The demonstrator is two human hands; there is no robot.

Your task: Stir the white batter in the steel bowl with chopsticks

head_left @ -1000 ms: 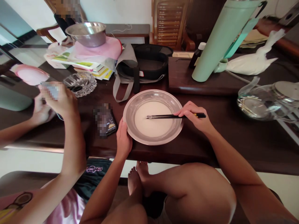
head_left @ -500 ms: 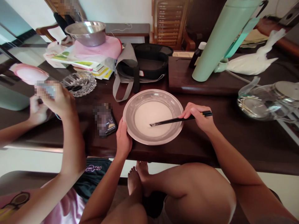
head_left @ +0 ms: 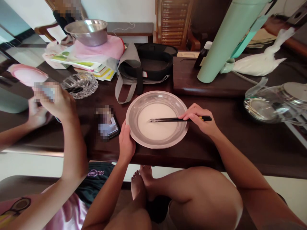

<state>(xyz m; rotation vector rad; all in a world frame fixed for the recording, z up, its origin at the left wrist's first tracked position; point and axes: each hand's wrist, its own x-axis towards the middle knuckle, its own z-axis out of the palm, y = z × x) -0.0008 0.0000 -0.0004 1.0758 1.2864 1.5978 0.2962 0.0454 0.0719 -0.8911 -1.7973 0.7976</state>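
Observation:
A wide metal bowl stands near the table's front edge, with a white liquid in its bottom. My left hand grips the bowl's left rim, its fingers along the outer side and the thumb hidden. Over the right rim, my right hand is closed round black chopsticks. Their tips point left and dip into the liquid near the middle of the bowl. A phone lies just left of the bowl, partly blurred.
At the left, another person's hands hold a blurred object. A glass dish, a black and grey bag and a steel bowl on stacked books stand behind. A tall green cylinder and a clear jar are at the right.
My right hand has shifted slightly left and up, and the chopstick tips have moved left and up through the liquid. My left hand stays on the bowl. The phone's screen looks brighter.

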